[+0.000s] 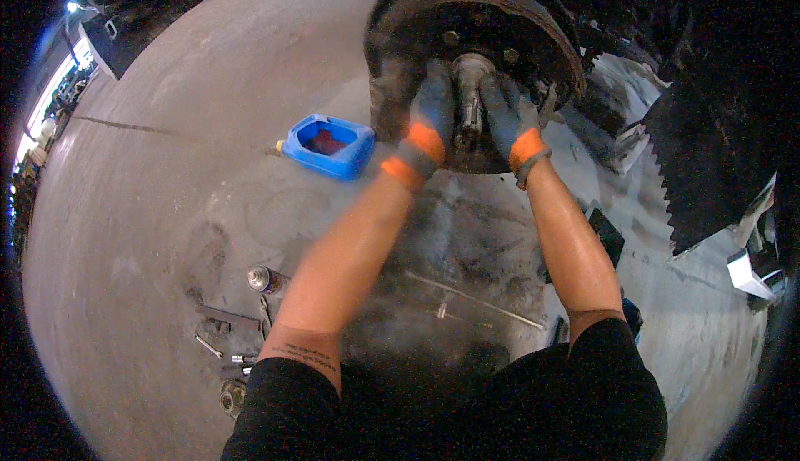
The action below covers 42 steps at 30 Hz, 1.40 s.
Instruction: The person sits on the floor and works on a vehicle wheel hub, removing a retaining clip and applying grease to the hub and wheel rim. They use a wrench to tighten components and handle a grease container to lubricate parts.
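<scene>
A large dark round wheel brake assembly point(500, 11) with a curved rusty rim stands at the top of the view. From its middle a greasy metal axle spindle point(472, 98) points toward me. My left hand point(432, 107), in a dark work glove with an orange cuff, reaches in just left of the spindle, smeared by motion. On the other side, my right hand point(510, 115), in a matching glove, lies close beside the spindle. The fingertips of both hands are lost in the dark of the assembly, so their grip cannot be made out.
Left of the assembly, a blue cut-open jug point(333, 161) holds dark reddish liquid on the concrete floor. A spray can point(265, 278), a hammer-like tool point(227, 318), a wrench point(265, 315) and a round metal part point(232, 396) lie lower left. A long thin rod point(483, 301) lies before me.
</scene>
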Motion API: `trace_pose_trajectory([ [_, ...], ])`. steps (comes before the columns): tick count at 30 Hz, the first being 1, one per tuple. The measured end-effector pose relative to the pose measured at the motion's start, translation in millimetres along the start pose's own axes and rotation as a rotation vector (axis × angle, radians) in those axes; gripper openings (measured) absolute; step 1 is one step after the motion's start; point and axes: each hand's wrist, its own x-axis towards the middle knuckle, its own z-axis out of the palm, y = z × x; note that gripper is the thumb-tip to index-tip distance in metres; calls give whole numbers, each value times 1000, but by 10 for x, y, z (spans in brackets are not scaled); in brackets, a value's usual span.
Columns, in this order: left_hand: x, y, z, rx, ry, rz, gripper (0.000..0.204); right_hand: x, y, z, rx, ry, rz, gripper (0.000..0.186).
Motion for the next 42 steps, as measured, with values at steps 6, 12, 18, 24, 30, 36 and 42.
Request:
trace_pose_trajectory([
  [6, -132, 166, 151, -82, 69, 81, 56, 17, 204, -13, -17, 13, 57, 59],
  [12, -175, 485, 188, -185, 106, -189, 58, 68, 227, 54, 17, 34, 53, 59],
  [18, 12, 183, 81, -97, 45, 12, 61, 60, 166, 65, 13, 42, -15, 59],
  [24, -123, 62, 224, 12, 28, 131, 65, 40, 353, 55, -346, 71, -354, 54],
  [30, -151, 94, 249, 295, 23, 548, 68, 84, 315, 111, 278, -78, 4, 58],
  [36, -274, 337, 115, -114, 41, 105, 70, -7, 95, 119, 883, -21, 251, 60],
  [42, -311, 380, 75, 765, 72, 265, 50, 251, 603, 44, 216, 29, -25, 60],
])
